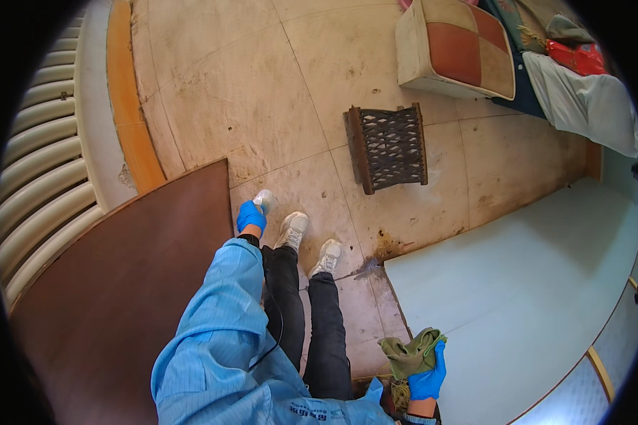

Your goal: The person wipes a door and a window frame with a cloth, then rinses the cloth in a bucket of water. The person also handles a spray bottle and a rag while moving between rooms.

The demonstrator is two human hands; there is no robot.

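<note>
My left hand (251, 217), in a blue glove, is closed around a small translucent whitish container (265, 200). The container's exact kind is unclear, as the fingers cover much of it. It is held out beside my left shoe, near the corner of a brown panel (154, 265). Low on the right, my right hand (428, 380), gloved in blue as well, grips a bunched green cloth (410, 351). The cloth hangs from the fingers by the edge of a pale blue panel (510, 271).
Ahead on the stained tile floor (218, 95) stands a folding stool (393, 146) with a woven dark seat. Behind it is a checkered padded stool (457, 48) beside piled fabric (579, 95). A white radiator (48, 154) lines the left. Yellowish cord (400, 394) hangs near my right wrist.
</note>
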